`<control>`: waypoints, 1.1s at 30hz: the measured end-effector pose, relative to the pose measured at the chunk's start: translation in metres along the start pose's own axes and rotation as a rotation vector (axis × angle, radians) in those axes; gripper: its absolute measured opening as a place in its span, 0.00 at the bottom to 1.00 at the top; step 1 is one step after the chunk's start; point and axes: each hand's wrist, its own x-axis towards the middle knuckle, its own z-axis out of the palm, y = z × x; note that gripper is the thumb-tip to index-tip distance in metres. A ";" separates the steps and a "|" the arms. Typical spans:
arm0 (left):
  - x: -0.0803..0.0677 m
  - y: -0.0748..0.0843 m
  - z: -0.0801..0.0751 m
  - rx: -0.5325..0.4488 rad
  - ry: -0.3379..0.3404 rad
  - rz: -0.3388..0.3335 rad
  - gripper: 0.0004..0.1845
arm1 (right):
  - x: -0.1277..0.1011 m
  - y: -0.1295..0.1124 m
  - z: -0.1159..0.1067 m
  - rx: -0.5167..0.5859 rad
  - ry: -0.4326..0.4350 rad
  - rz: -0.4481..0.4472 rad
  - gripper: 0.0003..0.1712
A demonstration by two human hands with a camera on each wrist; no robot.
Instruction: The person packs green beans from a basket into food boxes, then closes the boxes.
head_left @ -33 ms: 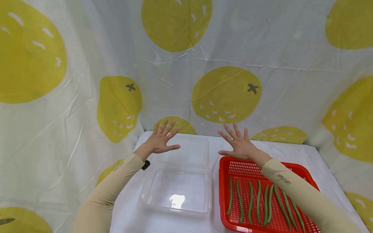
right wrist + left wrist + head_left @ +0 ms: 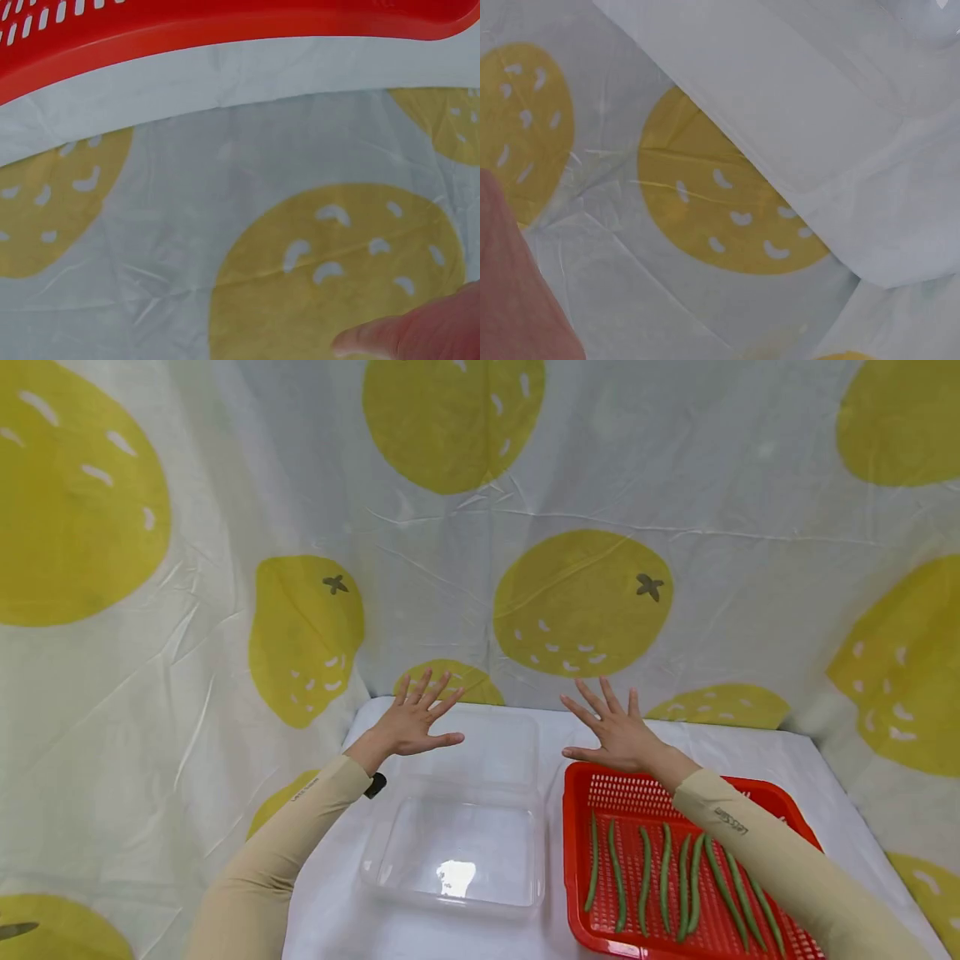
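Observation:
Both hands are held out with fingers spread, and neither holds anything. My left hand (image 2: 408,727) is over the back left of the table, close to a clear flat lid (image 2: 480,747). In front of that lid stands a clear plastic box (image 2: 457,852) with nothing in it. My right hand (image 2: 618,735) hovers at the back rim of a red perforated basket (image 2: 573,860). Several green beans (image 2: 647,881) lie lengthwise in a row across the basket floor; my right forearm hides part of the basket. The left wrist view catches only an edge of the hand (image 2: 517,285), the right wrist view a thumb (image 2: 405,337).
A white cloth covers the table (image 2: 750,747). Behind and beside it hangs a pale curtain (image 2: 712,610) printed with big yellow lemons. The box and the basket stand side by side with a narrow gap between them. A black band (image 2: 376,785) is on my left wrist.

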 end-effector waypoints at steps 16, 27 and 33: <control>0.002 -0.001 0.005 -0.081 0.025 -0.006 0.47 | -0.009 0.007 -0.007 -0.004 0.021 -0.019 0.53; -0.012 -0.002 0.012 -0.098 0.070 -0.022 0.48 | -0.020 0.011 -0.005 -0.007 0.041 -0.001 0.53; -0.028 0.005 0.015 -0.131 0.062 -0.015 0.50 | -0.030 0.014 -0.001 -0.023 0.048 0.017 0.52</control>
